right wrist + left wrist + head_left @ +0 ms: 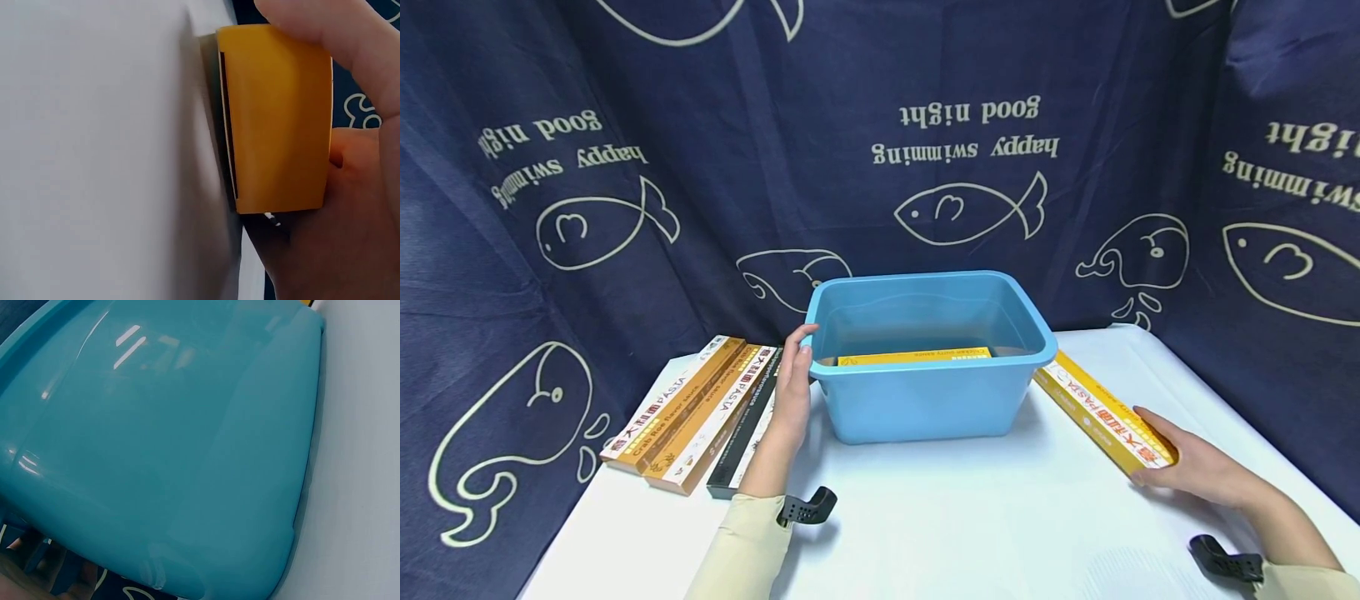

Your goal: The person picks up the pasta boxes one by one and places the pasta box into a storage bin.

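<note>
My left hand point(792, 385) grips the left rim of a blue plastic bin point(917, 404). The left wrist view is mostly filled by the bin's side wall point(169, 437), with fingers point(44, 569) in the lower left corner. At the right, my right hand point(1198, 467) holds the near end of a long yellow pasta box point(1101, 408), thumb and fingers on opposite sides. The right wrist view shows the box's orange-yellow end point(275, 119) between them. The box's far end is hidden behind the bin. Inside the bin is another yellow box point(913, 357), labelled chicken curry sauce.
Left of the bin, brown-and-white pasta boxes point(673, 408) lie side by side, with a black-and-white box point(737, 454) next to them, partly behind my left forearm. A white tabletop point(970, 517) lies beneath everything. Dark blue fish-print cloth point(820, 133) hangs around the back and sides.
</note>
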`<action>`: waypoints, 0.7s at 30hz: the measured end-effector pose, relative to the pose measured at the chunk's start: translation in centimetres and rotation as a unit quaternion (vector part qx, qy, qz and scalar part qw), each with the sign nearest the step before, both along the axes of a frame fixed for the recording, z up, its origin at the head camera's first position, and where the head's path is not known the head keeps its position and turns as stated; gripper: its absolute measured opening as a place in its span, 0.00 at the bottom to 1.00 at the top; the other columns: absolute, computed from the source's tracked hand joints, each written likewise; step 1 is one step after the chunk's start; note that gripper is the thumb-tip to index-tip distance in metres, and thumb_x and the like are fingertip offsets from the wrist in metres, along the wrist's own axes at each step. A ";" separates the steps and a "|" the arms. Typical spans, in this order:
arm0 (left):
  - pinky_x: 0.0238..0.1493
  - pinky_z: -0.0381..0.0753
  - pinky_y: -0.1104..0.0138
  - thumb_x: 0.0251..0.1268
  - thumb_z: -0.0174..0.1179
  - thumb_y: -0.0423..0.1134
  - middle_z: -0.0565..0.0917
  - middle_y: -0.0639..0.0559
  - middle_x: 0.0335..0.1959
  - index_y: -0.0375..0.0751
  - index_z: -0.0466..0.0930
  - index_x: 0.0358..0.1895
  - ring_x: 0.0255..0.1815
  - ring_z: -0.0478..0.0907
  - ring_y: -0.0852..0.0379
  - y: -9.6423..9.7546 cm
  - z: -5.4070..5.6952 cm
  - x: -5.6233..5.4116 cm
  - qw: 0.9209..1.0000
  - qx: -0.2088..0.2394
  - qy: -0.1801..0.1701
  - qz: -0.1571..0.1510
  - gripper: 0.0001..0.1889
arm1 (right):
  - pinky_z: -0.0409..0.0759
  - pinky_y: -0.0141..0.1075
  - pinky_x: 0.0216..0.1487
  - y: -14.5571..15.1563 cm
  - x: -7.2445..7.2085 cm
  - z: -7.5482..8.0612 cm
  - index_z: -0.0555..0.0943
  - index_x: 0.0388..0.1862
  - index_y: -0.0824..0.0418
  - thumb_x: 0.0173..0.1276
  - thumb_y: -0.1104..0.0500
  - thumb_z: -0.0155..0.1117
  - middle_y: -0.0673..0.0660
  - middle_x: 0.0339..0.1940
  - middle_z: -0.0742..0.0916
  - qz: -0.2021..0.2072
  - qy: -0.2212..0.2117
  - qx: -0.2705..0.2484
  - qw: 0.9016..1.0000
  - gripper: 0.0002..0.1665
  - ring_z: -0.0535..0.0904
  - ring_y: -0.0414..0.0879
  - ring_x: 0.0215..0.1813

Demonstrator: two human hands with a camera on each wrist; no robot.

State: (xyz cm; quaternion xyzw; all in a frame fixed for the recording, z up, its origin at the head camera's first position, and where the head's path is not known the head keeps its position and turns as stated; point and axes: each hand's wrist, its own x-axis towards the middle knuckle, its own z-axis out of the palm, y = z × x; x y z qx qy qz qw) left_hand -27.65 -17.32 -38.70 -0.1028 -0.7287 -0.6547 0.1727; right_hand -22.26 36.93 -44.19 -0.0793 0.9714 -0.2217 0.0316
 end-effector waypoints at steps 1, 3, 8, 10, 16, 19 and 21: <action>0.71 0.58 0.36 0.75 0.38 0.56 0.59 0.55 0.78 0.60 0.64 0.71 0.77 0.58 0.46 0.0 0.0 0.0 1.000 0.000 0.000 0.001 0.24 | 0.75 0.50 0.48 0.1 0.0 0.1 0.53 0.77 0.72 0.57 0.42 0.74 0.77 0.67 0.73 -0.003 -0.002 -0.001 1.000 0.62 0.75 0.61 0.57; 0.71 0.58 0.36 0.76 0.38 0.56 0.60 0.55 0.77 0.59 0.64 0.70 0.77 0.58 0.46 0.0 0.1 0.0 1.000 0.001 0.003 0.002 0.24 | 0.75 0.53 0.49 0.2 -0.1 0.4 0.54 0.77 0.73 0.57 0.42 0.74 0.78 0.67 0.73 -0.009 -0.003 0.000 1.000 0.62 0.75 0.62 0.57; 0.71 0.59 0.36 0.76 0.38 0.56 0.59 0.55 0.78 0.59 0.64 0.71 0.76 0.58 0.47 0.0 0.1 0.0 1.000 0.001 0.005 0.002 0.24 | 0.74 0.57 0.50 0.4 -0.3 1.2 0.55 0.77 0.73 0.57 0.42 0.74 0.80 0.66 0.72 -0.030 0.001 0.007 1.000 0.61 0.74 0.66 0.58; 0.71 0.59 0.37 0.76 0.38 0.56 0.59 0.55 0.78 0.60 0.64 0.70 0.76 0.58 0.47 0.0 0.1 0.0 1.000 -0.001 0.005 0.004 0.24 | 0.74 0.54 0.48 0.5 -0.3 1.4 0.56 0.77 0.72 0.58 0.42 0.74 0.80 0.66 0.72 -0.039 0.006 0.006 0.999 0.60 0.74 0.66 0.57; 0.70 0.60 0.37 0.76 0.38 0.55 0.59 0.54 0.78 0.59 0.64 0.71 0.76 0.58 0.45 0.1 0.1 0.0 1.000 -0.004 0.006 0.008 0.24 | 0.67 0.40 0.44 1.0 0.1 1.9 0.59 0.76 0.65 0.58 0.44 0.74 0.76 0.64 0.74 -0.054 0.035 -0.019 0.998 0.55 0.73 0.58 0.53; 0.70 0.60 0.37 0.76 0.38 0.55 0.58 0.54 0.78 0.59 0.64 0.71 0.77 0.57 0.46 0.1 0.0 0.0 1.000 -0.004 0.005 0.008 0.24 | 0.65 0.36 0.42 1.3 0.3 1.9 0.61 0.76 0.62 0.58 0.45 0.75 0.73 0.62 0.76 -0.055 0.055 -0.036 0.996 0.53 0.72 0.47 0.50; 0.71 0.59 0.37 0.76 0.38 0.56 0.58 0.55 0.78 0.60 0.64 0.70 0.77 0.57 0.46 0.1 0.0 0.0 1.000 -0.004 0.003 0.006 0.24 | 0.64 0.33 0.40 1.4 0.3 1.8 0.62 0.75 0.61 0.59 0.46 0.74 0.71 0.62 0.76 -0.053 0.070 -0.054 0.995 0.50 0.70 0.37 0.48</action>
